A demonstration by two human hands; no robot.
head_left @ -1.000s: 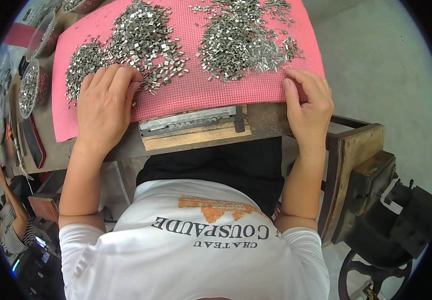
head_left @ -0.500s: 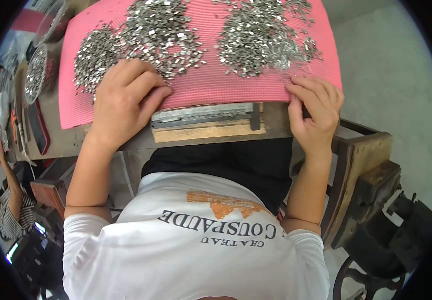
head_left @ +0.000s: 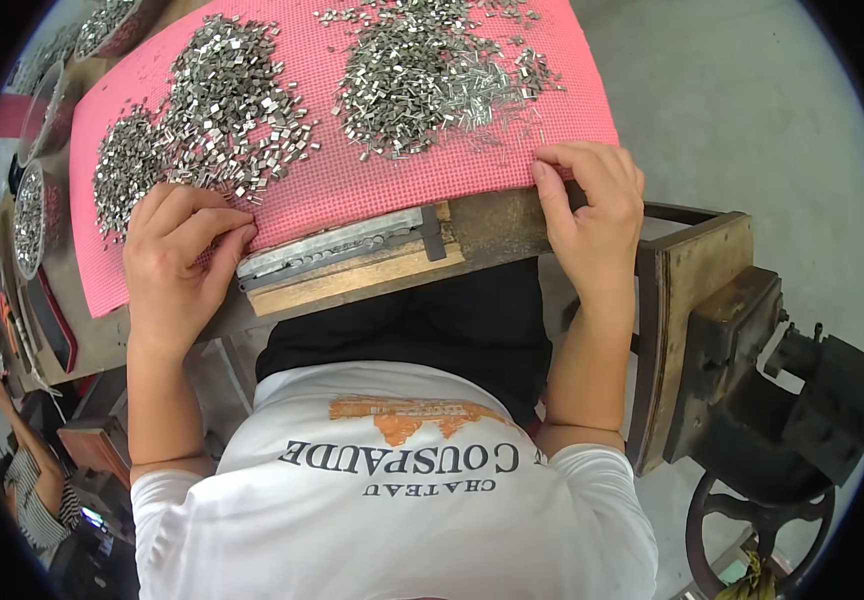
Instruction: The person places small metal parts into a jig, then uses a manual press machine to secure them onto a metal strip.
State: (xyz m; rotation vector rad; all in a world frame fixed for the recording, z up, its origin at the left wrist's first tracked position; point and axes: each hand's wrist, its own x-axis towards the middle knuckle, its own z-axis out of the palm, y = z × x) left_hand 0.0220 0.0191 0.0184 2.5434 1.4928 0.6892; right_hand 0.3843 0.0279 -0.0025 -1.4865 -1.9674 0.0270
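My left hand (head_left: 174,255) rests at the near edge of the pink textured mat (head_left: 352,187), its thumb and forefinger pinched together beside small metal pieces. Whatever they hold is hidden. Close by those fingertips begins a narrow metal fixture (head_left: 337,247) on a wooden strip (head_left: 357,279), with small parts lined up along it. At the mat's right corner is my right hand (head_left: 597,205), thumb and forefinger brought together; I cannot make out anything between them. Just beyond it lie thin shiny pins (head_left: 477,95), next to a heap of small metal pieces (head_left: 392,90).
More small metal pieces (head_left: 222,90) are heaped on the mat's left. Clear plastic tubs (head_left: 37,215) of parts stand along the left side. A black machine with a handwheel (head_left: 762,520) is at the lower right. Another person in a striped top (head_left: 42,495) sits far left.
The view has turned, so the mat, fixture and piles appear tilted and farther left. Both hands stay by the mat's near edge, fingers still closed.
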